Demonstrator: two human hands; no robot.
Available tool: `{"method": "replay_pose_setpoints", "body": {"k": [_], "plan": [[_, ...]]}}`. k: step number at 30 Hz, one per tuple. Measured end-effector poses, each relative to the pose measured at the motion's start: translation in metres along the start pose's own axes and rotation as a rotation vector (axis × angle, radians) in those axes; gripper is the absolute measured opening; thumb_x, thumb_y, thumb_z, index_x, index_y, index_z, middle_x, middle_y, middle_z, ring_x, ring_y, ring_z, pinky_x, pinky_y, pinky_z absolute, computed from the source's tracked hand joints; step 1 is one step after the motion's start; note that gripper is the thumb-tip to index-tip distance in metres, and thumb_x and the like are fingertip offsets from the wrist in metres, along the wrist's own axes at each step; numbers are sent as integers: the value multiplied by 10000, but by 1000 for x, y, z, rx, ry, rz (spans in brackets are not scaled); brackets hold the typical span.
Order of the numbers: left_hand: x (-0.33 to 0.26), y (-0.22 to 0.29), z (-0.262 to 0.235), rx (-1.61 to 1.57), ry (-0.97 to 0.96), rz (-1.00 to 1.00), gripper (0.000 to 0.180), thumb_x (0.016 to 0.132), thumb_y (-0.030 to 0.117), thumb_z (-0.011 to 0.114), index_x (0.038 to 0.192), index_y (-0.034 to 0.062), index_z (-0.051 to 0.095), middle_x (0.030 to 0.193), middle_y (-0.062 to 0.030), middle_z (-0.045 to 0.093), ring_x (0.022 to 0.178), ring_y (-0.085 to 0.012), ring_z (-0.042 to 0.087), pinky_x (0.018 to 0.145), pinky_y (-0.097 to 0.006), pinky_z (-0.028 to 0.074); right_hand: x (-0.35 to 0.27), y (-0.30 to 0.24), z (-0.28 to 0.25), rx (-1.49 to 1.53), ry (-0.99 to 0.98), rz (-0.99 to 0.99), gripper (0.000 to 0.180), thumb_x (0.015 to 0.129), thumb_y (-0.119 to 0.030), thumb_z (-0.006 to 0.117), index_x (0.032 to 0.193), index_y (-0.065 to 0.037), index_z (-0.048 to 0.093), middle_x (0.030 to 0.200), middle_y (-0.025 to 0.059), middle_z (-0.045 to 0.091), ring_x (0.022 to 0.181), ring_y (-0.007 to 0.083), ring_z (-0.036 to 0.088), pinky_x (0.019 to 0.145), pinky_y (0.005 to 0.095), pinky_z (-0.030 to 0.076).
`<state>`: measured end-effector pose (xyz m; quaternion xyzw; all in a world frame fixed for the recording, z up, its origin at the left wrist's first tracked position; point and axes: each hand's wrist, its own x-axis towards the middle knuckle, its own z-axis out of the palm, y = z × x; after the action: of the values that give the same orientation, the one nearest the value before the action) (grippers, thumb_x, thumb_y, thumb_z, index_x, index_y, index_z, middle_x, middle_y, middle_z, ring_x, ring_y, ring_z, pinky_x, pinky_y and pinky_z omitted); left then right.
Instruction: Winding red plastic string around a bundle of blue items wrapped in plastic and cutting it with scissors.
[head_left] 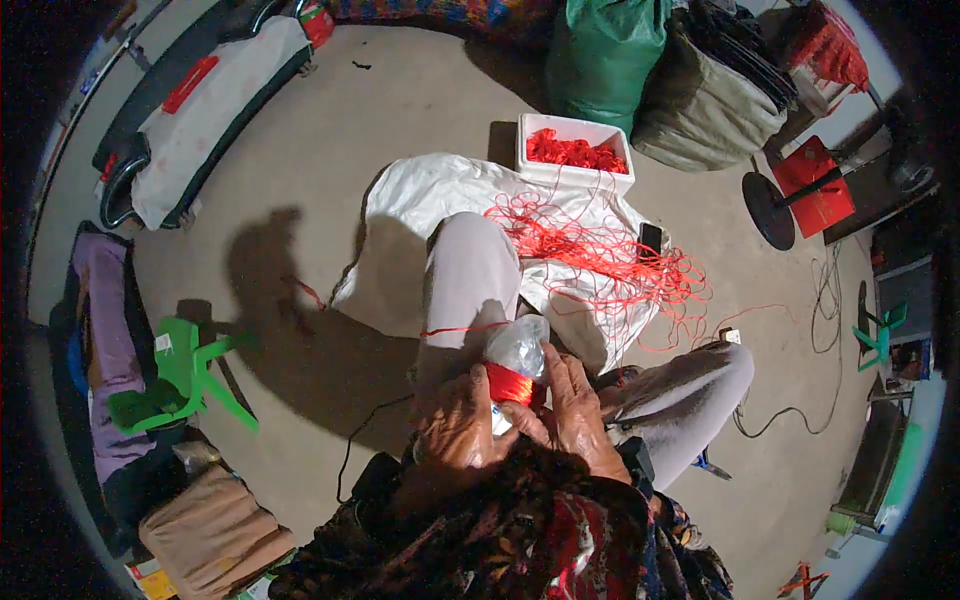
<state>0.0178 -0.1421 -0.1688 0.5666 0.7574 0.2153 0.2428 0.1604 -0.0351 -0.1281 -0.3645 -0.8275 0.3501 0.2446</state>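
Both my hands hold a clear plastic bottle (520, 345) with glossy red cord (509, 383) wound in a band round its middle. My left hand (455, 420) grips it from the left, and my right hand (578, 412) closes on it from the right, fingers along its side. The bottle's lower part is mostly hidden by the hands. A strand of red cord runs leftward from it across my left knee. Beyond my knees, a loose tangle of red cord (570, 245) lies on a white sheet (395, 200).
A white box (575, 178) of red cord stands behind the sheet, near a green sack (608, 60). A black phone (650, 240) lies beside the tangle. A green stool (180, 375) is at left, a black round stand base (768, 211) at right. Dark cables cross the floor.
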Motion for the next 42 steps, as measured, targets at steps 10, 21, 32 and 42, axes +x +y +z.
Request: {"method": "replay_pose_setpoints", "body": {"k": [10, 21, 32, 42], "plan": [[1, -39, 36, -421, -304, -301, 711, 724, 345, 721, 1231, -55, 423, 1037, -266, 576, 915, -412, 596, 775, -496, 475, 4, 12, 4, 53, 55, -65, 535, 826, -204, 688, 1254, 28, 466, 901, 194, 529, 760, 357, 583, 674, 421, 495], [31, 45, -50, 24, -312, -37, 698, 740, 391, 702, 1203, -46, 417, 1007, -243, 580, 931, -426, 589, 788, -506, 472, 6, 15, -10, 90, 0, 23, 557, 822, -246, 703, 1262, 1, 467, 935, 207, 563, 810, 379, 606, 681, 437, 502], [11, 42, -31, 80, -194, 88, 832, 773, 422, 686, 1314, -106, 341, 1127, -337, 536, 1015, -436, 571, 892, -506, 448, -2, 29, -7, 99, 9, -37, 469, 818, -252, 708, 1166, 13, 539, 920, 190, 600, 778, 354, 614, 665, 410, 500], [18, -1, -10, -334, -396, -130, 812, 754, 348, 694, 1364, -23, 309, 1191, -295, 522, 1058, -450, 546, 895, -490, 450, 5, 21, 8, 82, 118, -60, 343, 835, -194, 672, 1088, 19, 582, 838, 173, 593, 732, 351, 595, 639, 411, 483]]}}
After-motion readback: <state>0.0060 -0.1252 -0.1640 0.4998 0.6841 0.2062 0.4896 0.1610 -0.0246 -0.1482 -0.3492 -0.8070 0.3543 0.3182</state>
